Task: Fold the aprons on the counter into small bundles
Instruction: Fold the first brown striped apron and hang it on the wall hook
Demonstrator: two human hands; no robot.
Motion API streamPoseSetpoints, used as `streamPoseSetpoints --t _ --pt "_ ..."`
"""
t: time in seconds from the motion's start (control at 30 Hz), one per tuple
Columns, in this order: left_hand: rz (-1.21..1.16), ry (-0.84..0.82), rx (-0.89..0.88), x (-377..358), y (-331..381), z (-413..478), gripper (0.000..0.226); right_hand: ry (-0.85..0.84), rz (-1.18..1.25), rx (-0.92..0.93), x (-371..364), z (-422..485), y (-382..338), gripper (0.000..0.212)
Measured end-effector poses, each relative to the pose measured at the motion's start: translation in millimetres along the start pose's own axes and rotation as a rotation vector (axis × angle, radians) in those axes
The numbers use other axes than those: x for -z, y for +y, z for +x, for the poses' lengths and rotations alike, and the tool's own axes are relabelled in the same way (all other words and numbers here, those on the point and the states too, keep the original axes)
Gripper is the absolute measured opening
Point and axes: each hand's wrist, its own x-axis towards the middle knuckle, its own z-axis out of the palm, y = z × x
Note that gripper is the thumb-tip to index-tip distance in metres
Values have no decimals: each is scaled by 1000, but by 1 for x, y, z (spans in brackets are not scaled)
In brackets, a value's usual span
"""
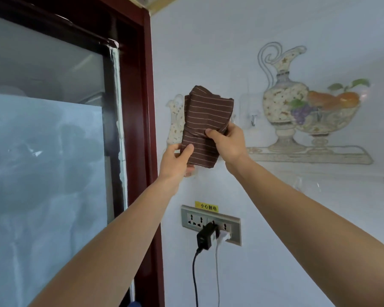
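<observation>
Centre of frame: brown apron (pixel 205 125) with thin pale stripes, folded into a compact, roughly oblong bundle, held up in the air in front of a pale tiled wall (pixel 208 52). Both arms bare, reaching up from the lower corners of the frame. Left hand (pixel 176 161) grips the bundle's lower left corner, thumb on the front face, fingers curled behind. Right hand (pixel 227 142) pinches the bundle near its middle right, thumb pressed on the front over a fold, fingers wrapped round the right edge. Upper part of the bundle stands free above both hands, layers slightly uneven at the top. Right of centre on the wall: a painted jug (pixel 282 96) and fruit bowl (pixel 328 111); a small metal hook (pixel 254 120) just left of the jug's base. Lower centre: grey socket panel (pixel 194 220) with a yellow label (pixel 206 206) above it; a black adapter (pixel 206 237) and a white plug (pixel 223 237) sit side by side in it, cords hanging down. Left half of frame: glass pane (pixel 44 151), partly frosted, set in a dark red frame (pixel 142 107).
</observation>
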Motion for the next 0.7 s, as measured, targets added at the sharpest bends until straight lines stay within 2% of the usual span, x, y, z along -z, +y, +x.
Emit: streamPoseSetpoints --t 0.1,0.4,0.53,0.7 --pt "-20 36 -11 -8 10 22 32 92 -120 86 -4 27 -7 6" --pt "-78 140 -76 -27 5 62 30 208 -621 289 -16 62 -14 26" --pt "-78 168 -83 -30 -3 67 26 194 -784 291 -18 70 -18 33" --pt "-69 152 39 -30 -15 62 15 134 -953 294 -19 64 -13 33"
